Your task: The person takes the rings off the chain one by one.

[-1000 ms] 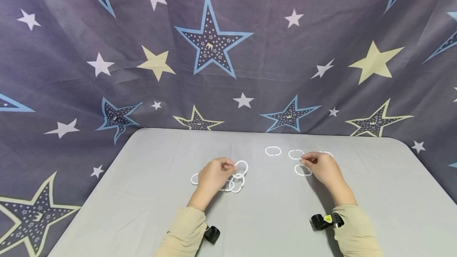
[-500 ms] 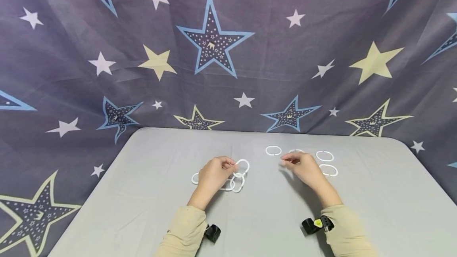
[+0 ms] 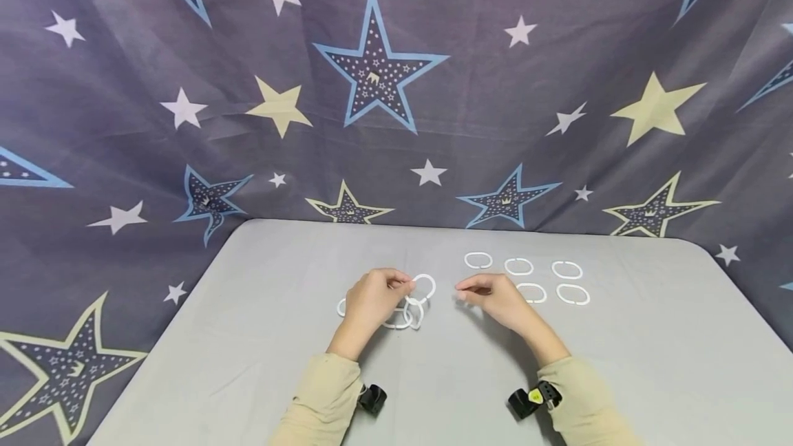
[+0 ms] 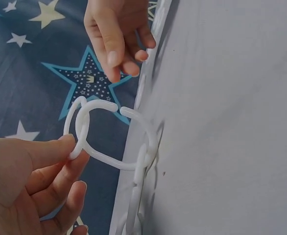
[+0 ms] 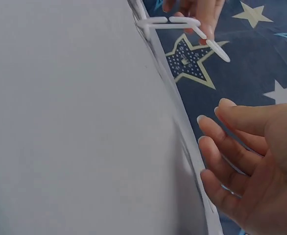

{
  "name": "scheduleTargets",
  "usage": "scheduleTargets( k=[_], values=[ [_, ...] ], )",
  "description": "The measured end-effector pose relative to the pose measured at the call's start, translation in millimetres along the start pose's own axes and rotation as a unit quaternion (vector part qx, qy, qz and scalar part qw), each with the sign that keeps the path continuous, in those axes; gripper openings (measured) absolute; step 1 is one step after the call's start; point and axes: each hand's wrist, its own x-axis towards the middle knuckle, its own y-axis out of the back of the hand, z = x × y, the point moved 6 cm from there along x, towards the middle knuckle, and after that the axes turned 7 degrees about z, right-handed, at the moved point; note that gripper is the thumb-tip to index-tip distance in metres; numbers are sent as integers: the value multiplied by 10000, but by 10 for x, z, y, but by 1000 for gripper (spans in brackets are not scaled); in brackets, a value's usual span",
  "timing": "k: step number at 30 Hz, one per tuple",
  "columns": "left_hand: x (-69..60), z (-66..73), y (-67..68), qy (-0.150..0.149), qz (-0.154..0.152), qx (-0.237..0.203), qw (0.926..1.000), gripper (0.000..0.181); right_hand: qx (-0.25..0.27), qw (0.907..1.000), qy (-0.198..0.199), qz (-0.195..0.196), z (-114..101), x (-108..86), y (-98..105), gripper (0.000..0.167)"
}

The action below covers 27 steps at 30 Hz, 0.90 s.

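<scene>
My left hand (image 3: pixel 372 298) pinches the end link (image 3: pixel 434 285) of a white plastic chain between thumb and fingers. In the left wrist view, this held link (image 4: pixel 85 122) passes through a second link (image 4: pixel 151 132), whose small gap faces up. More joined links (image 4: pixel 136 196) trail down from there to the table, and part of the chain lies hidden behind the hand in the head view. My right hand (image 3: pixel 502 300) is to the right of the chain, apart from it. Nothing shows between its relaxed fingers in the right wrist view, where the hand (image 5: pixel 261 156) appears from the palm side.
Several loose white links lie in two rows on the grey table (image 3: pixel 650 336) behind and right of my right hand, among them a back-left link (image 3: pixel 478 252) and a front-right link (image 3: pixel 573 285). A star-patterned curtain (image 3: pixel 471 122) hangs along the table's far edge.
My right hand has moved left from among the loose links toward the chain, uncovering links on the right. The left hand keeps its pinch in nearly the same place.
</scene>
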Motion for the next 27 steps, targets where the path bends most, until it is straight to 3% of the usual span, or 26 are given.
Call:
scheduleTargets(
  k=[11, 21, 27],
  values=[
    [11, 10, 25, 16, -12, 9, 10000, 11, 717, 9954, -11, -629, -201, 46, -293, 22],
    [23, 1, 62, -90, -102, -80, 9999, 14, 1220, 9884, -108, -898, -116, 195, -535, 28],
    [26, -7, 68, -101, -131, -93, 9998, 16, 1537, 9795, 41, -1300, -132, 211, -647, 31]
  ],
)
